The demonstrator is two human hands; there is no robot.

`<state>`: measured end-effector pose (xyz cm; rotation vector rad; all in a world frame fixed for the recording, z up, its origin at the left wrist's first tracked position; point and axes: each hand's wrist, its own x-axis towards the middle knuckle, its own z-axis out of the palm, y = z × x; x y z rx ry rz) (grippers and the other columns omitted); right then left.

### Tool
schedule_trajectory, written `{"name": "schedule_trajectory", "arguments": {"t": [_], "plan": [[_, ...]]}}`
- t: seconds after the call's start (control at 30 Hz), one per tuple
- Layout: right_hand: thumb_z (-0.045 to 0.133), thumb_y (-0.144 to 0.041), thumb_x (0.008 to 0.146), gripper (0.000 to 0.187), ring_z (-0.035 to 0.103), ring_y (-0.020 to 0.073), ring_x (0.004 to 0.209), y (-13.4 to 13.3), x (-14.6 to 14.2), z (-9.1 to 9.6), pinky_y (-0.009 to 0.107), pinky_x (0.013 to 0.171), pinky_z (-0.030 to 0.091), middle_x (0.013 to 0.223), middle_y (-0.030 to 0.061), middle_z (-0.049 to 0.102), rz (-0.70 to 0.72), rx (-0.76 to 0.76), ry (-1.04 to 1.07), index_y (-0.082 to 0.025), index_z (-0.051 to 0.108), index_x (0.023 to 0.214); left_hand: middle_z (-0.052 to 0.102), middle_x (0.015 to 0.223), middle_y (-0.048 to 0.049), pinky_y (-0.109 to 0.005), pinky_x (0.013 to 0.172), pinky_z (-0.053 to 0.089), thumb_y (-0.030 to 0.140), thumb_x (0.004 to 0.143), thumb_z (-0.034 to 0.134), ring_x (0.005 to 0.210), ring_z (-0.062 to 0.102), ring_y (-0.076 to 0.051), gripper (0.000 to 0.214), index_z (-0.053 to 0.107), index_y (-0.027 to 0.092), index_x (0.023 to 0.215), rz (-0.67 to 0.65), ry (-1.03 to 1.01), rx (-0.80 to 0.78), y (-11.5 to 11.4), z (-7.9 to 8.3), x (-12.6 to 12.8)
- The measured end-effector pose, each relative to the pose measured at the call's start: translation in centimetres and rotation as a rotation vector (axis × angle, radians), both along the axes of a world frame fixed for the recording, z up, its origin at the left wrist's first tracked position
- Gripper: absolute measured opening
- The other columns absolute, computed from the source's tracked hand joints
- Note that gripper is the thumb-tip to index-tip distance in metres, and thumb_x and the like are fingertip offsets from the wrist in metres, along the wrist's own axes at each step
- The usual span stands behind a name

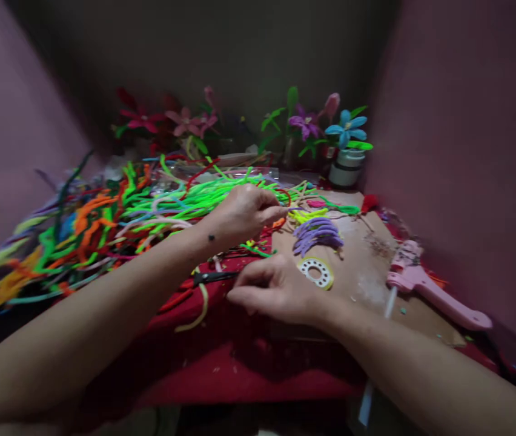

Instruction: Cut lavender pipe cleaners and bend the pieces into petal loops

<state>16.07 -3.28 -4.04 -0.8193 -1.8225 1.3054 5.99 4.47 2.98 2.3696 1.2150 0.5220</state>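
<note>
My left hand (244, 215) reaches over a heap of coloured pipe cleaners (103, 227), its fingertips pinched on a thin strand whose colour I cannot make out, beside short yellow-green pieces (306, 215). Just below them lies a bundle of bent purple pipe cleaner pieces (317, 235) on a brown cardboard sheet (367, 254). My right hand (276, 290) rests at the cardboard's left edge with thumb and fingers drawn together; what they hold is hidden. A white ring with holes (316, 272) lies right beside it. A black tool (212, 277) lies just left of its fingertips.
A pink glue gun (416, 281) lies on the cardboard's right side. Pipe cleaner flowers (185, 121) stand at the back, and a blue one (346, 128) rises from a white jar (346, 166). A red cloth (240, 363) covers the table. Pink walls close in on both sides.
</note>
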Motion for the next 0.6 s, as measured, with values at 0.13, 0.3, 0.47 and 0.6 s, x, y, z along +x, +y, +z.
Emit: {"name": "schedule_trajectory", "arguments": {"t": [0.13,0.3,0.47,0.6], "plan": [[0.060,-0.033,0.072,0.019,0.041,0.0059,0.034,1.5,0.9,1.0,0.016,0.032,0.026,0.045,-0.0039,0.053,-0.105,-0.391,0.410,-0.015,0.060,0.067,0.048,0.042,0.0020,-0.022,0.041,0.027,0.037,0.075,0.054,0.038,0.040,-0.008,0.025,0.066,0.015,0.070,0.139,-0.097,-0.124,-1.3,1.3,-5.4],[0.057,-0.023,0.069,0.011,0.039,0.0043,0.038,3.8,2.8,2.9,0.014,0.035,0.030,0.043,-0.0055,0.043,-0.225,-0.555,0.854,-0.015,0.055,0.062,0.047,0.043,0.0020,-0.020,0.038,0.025,0.039,0.074,0.056,0.037,0.038,-0.006,0.028,0.060,0.015,0.061,0.240,-0.252,-0.280,-1.3,-0.8,-10.9],[0.054,-0.019,0.071,0.008,0.036,0.0029,0.039,5.1,3.9,4.5,0.012,0.035,0.027,0.048,-0.0060,0.038,-0.293,-0.557,0.871,-0.015,0.050,0.065,0.042,0.042,0.0049,-0.019,0.038,0.022,0.040,0.075,0.055,0.037,0.033,-0.005,0.028,0.059,0.014,0.065,0.317,-0.356,-0.273,-0.8,-2.6,-12.5],[0.054,-0.017,0.070,0.006,0.038,0.0029,0.040,5.4,4.6,4.5,0.011,0.036,0.029,0.048,-0.0048,0.040,-0.351,-0.595,0.875,-0.015,0.051,0.066,0.048,0.048,0.0036,-0.019,0.042,0.029,0.039,0.075,0.052,0.043,0.039,-0.007,0.028,0.064,0.013,0.071,0.309,-0.247,-0.163,-0.3,-3.7,-12.7]]}}
